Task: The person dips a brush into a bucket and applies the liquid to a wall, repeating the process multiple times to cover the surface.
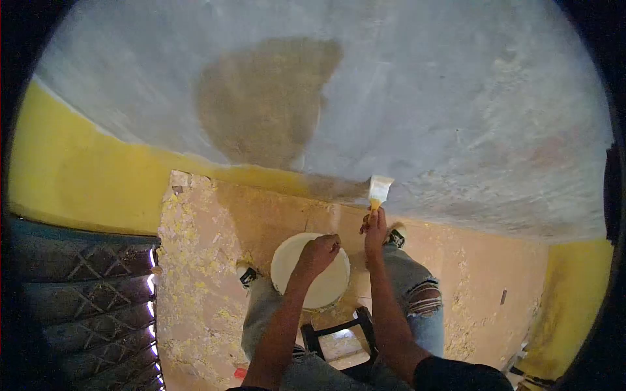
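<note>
My right hand (374,228) is closed on the yellow handle of a wide paint brush (380,189). The pale bristles point up toward the lower part of a grey wall (417,98). My left hand (319,253), its fingers curled, is over a round bucket (281,267) of cream-white liquid between my legs. Whether that hand holds anything is too small to tell. A large brownish darker patch (261,98) shows on the grey wall to the upper left of the brush.
A dark stool (312,342) stands below the bucket, between my legs. Yellow flakes lie over the tan floor (195,293). Yellow wall (85,169) and a dark patterned shutter or gate (91,293) are at the left; another yellow wall (577,287) is at the right.
</note>
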### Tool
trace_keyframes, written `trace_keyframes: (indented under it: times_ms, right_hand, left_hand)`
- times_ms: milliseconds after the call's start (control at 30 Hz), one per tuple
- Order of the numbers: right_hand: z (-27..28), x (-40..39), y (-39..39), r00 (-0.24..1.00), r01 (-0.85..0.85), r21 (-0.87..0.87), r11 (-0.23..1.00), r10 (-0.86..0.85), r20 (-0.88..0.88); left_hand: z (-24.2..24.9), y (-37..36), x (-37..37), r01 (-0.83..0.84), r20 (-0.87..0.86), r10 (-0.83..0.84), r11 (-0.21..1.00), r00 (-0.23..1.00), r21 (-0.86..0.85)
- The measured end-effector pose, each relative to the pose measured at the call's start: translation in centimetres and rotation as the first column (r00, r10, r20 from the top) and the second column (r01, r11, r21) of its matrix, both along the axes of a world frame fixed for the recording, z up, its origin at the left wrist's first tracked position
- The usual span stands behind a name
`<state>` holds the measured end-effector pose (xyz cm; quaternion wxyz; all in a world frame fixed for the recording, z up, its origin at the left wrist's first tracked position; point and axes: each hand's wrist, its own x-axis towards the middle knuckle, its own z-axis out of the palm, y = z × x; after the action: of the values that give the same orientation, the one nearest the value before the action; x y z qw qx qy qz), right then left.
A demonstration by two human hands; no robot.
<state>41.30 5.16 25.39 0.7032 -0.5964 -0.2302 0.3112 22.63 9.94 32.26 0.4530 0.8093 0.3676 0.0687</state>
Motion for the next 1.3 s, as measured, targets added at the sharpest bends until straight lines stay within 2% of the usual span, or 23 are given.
trace_keyframes:
  times_ms: [67,100,167,233,267,333,367,433,467,533,567,600,633,700,767,833,867,967,1033,1100,1133,1267,1300]
  right_hand:
    - [-5.6,0.1,0.4,0.997,-0.070,-0.015,0.997,0.070,-0.028]
    - [-7.3,-0.3,0.5,0.996,-0.065,-0.096,0.993,0.060,-0.060]
    - [-10.8,-0.5,-0.1,0.994,-0.066,-0.191,0.979,0.049,-0.096]
    - [-14.5,-0.5,-0.7,0.983,-0.129,-0.366,0.922,0.070,-0.169]
    - [-16.2,-0.2,-0.9,0.982,-0.132,-0.371,0.919,0.069,-0.179]
    - [-18.8,0.1,-1.2,0.971,-0.230,-0.458,0.859,0.170,-0.168]
    - [-18.9,-0.5,-1.0,0.969,-0.235,-0.463,0.855,0.171,-0.176]
    - [-18.6,-1.2,-0.5,0.868,-0.320,-0.493,0.809,0.042,-0.494]
    - [-16.6,-2.2,0.3,0.870,-0.322,-0.498,0.805,0.044,-0.491]
    - [-11.6,-5.7,3.0,0.941,-0.301,-0.612,0.732,0.124,-0.315]
    - [-11.2,-7.0,4.1,0.941,-0.302,-0.610,0.732,0.127,-0.314]
    - [-11.1,-8.4,5.0,0.956,-0.249,-0.539,0.805,0.116,-0.268]
    - [-11.0,-9.6,5.8,0.969,-0.196,-0.459,0.867,0.100,-0.225]
    - [-5.9,-11.1,8.6,0.972,-0.145,-0.422,0.895,0.049,-0.229]
    - [-1.5,-12.3,9.3,0.972,-0.097,-0.386,0.918,0.005,-0.234]
    - [0.9,-13.2,8.8,0.960,0.021,-0.249,0.968,-0.089,-0.265]
    - [2.4,-14.2,8.0,0.971,0.033,-0.303,0.953,-0.102,-0.214]
    - [1.8,-16.3,5.7,0.977,0.087,-0.202,0.976,-0.123,-0.176]
    - [-0.6,-16.2,5.7,0.982,0.068,-0.160,0.985,-0.095,-0.166]
    - [-2.9,-15.3,7.1,0.997,0.014,-0.058,0.998,-0.018,-0.074]
    - [-4.2,-15.1,7.8,0.992,0.017,-0.045,0.999,-0.023,-0.125]
    - [-11.4,-13.6,8.5,0.986,0.047,-0.193,0.980,-0.077,-0.148]
    - [-12.6,-13.8,8.3,0.973,0.008,-0.227,0.974,-0.060,-0.221]
  left_hand:
    - [-0.9,0.0,-0.1,-0.010,0.018,0.009,0.998,1.000,0.058]
    - [-0.9,0.1,-0.1,-0.011,0.042,0.007,0.993,0.999,0.115]
    - [-0.4,0.4,-0.1,-0.018,0.025,0.016,0.998,1.000,0.057]
    - [-0.7,0.8,0.1,-0.017,0.001,0.017,1.000,1.000,0.001]
    - [-1.1,0.8,0.1,-0.003,-0.017,0.004,1.000,1.000,0.009]
    - [-1.5,1.0,-0.2,0.009,-0.048,-0.008,1.000,0.999,0.011]
    - [-1.1,1.0,-0.3,0.007,-0.080,-0.005,1.000,0.997,0.019]
    - [-0.8,1.2,-0.8,0.000,-0.105,0.002,1.000,0.994,0.023]
    - [-0.8,1.4,-1.2,-0.011,-0.159,0.011,1.000,0.987,-0.001]
    - [-0.9,1.7,-2.0,-0.024,-0.208,0.019,0.999,0.978,-0.022]
    - [-1.1,1.9,-2.6,-0.021,-0.291,0.012,0.999,0.957,-0.026]
    - [-1.2,2.1,-3.1,-0.019,-0.375,0.006,0.999,0.927,-0.030]
    - [-1.3,2.2,-3.7,-0.023,-0.378,0.010,0.999,0.926,-0.028]
    - [-1.4,2.2,-4.7,-0.023,-0.449,0.019,1.000,0.893,-0.004]
    - [-1.3,2.1,-5.7,-0.026,-0.441,0.035,0.999,0.897,0.025]
    - [-1.3,2.2,-6.5,-0.029,-0.432,0.051,0.998,0.900,0.057]
    - [-1.4,2.2,-6.7,-0.035,-0.427,0.059,0.997,0.903,0.062]
    - [-1.7,2.4,-7.6,-0.053,-0.413,0.071,0.997,0.908,0.053]
    - [-1.6,2.3,-8.0,-0.056,-0.409,0.066,0.998,0.910,0.036]
    - [-0.7,2.4,-8.2,-0.082,-0.391,0.100,0.995,0.915,0.064]
    - [-0.5,2.3,-8.4,-0.083,-0.392,0.101,0.995,0.915,0.062]
    - [-0.5,2.6,-8.5,-0.040,-0.416,0.048,0.999,0.908,0.026]
    - [-0.6,2.5,-8.7,-0.029,-0.421,0.034,0.999,0.907,0.018]
